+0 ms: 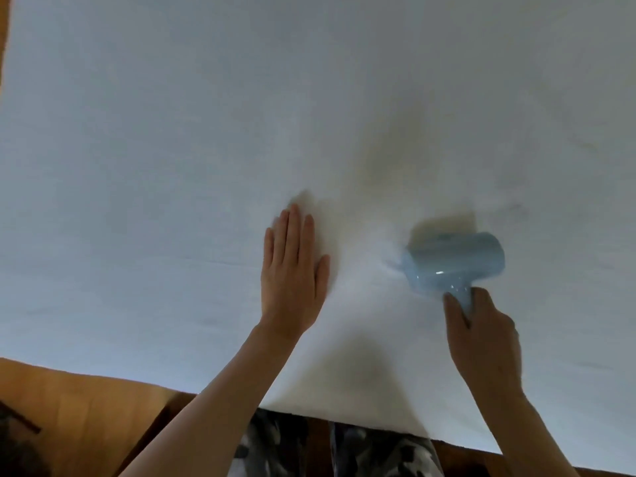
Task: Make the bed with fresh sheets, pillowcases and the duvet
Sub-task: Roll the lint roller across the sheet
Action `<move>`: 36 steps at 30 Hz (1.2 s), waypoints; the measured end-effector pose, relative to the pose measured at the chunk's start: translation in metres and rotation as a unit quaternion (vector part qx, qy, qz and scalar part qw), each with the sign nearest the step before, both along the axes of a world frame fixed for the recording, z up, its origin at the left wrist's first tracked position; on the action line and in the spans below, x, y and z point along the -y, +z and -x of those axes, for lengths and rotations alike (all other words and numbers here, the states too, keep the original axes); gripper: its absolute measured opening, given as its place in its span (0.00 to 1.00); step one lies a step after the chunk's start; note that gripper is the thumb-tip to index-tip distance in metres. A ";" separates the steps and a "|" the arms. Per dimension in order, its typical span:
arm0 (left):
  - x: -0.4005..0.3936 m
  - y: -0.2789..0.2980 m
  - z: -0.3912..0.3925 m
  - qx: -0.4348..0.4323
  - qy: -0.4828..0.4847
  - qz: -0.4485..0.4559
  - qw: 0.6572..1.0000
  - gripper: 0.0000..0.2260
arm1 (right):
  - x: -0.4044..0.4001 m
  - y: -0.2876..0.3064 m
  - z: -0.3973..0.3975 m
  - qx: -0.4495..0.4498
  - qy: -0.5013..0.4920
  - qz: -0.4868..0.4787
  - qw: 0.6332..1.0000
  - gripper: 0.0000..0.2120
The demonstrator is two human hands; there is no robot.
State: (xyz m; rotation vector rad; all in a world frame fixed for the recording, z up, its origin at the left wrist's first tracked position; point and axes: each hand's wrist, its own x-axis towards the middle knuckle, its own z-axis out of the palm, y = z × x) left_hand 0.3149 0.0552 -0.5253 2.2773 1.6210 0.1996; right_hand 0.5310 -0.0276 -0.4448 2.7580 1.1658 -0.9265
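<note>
Left of the left hand (292, 270), an orange-brown wooden floor (79, 404) borders the smooth white bed sheet (172, 132). That hand lies flat on the sheet, fingers straight and together. Well apart to its right, the right hand (481, 335) grips a pale blue plastic lint roller (454, 263) resting on the sheet; patterned trousers (275, 442) show below

A single head-worn, wide-angle camera looked steeply down and forward from above the bed's near edge. It sat close: the white sheet (206, 115) filled nearly the whole frame, bowed by the lens. Both forearms reached in from the bottom edge, the left hand (292, 273) near centre and the right hand (481, 335) lower right. Patterned trousers (275, 442) and wooden floor (79, 401) lined the bottom.
</note>
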 end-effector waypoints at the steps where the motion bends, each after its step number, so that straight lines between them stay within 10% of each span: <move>1: 0.002 0.001 0.015 0.000 0.016 -0.004 1.000 0.25 | 0.012 0.007 0.003 0.003 -0.004 0.014 1.000 0.10; 8: 0.001 -0.002 0.145 -0.067 0.205 -0.019 0.976 0.26 | 0.015 0.017 0.061 -0.033 0.155 0.102 0.982 0.06; 16: -0.002 -0.011 0.177 -0.086 0.237 -0.008 0.968 0.28 | -0.147 -0.014 0.170 -0.010 0.387 -0.022 0.922 0.14; 25: -0.002 -0.014 0.181 -0.081 0.241 -0.005 0.967 0.28 | -0.260 -0.026 0.270 0.011 0.421 -0.081 0.903 0.13; 36: -0.001 -0.014 0.181 -0.093 0.235 -0.011 0.968 0.28 | -0.128 -0.010 0.159 -0.013 0.372 -0.003 0.928 0.17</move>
